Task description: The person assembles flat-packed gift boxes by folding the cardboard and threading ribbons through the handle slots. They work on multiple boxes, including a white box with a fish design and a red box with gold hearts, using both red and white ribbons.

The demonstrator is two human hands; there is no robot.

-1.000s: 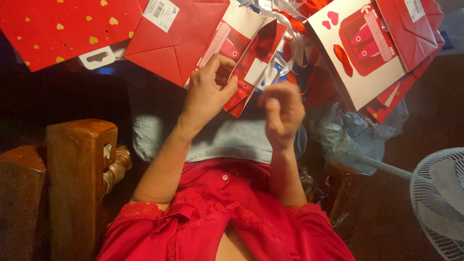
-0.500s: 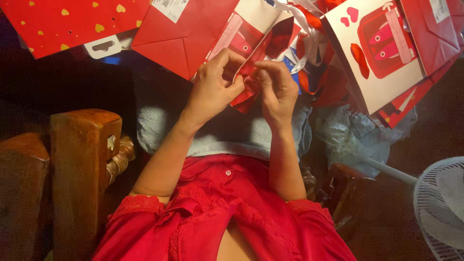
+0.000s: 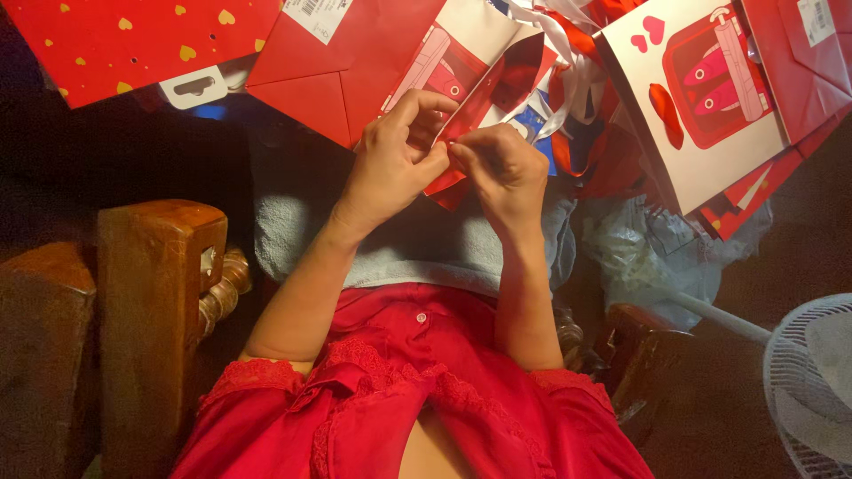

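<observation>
While your left hand (image 3: pixel 390 160) and right hand (image 3: pixel 508 173) pinch the red gift bag's (image 3: pixel 493 84) folded edge just above the grey towel (image 3: pixel 417 248), keep fingertips close and crease evenly.

Red bag (image 3: pixel 133 40) (gold hearts), white bag (image 3: pixel 692 106) with red hearts, red shirt (image 3: pixel 399 399)

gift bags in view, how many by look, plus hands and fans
red bags with gold hearts: 1
plain red bags: 1
white bags with red print: 1
hands, left and right, pinching a red bag: 2
fans: 1
Total: 6
</observation>
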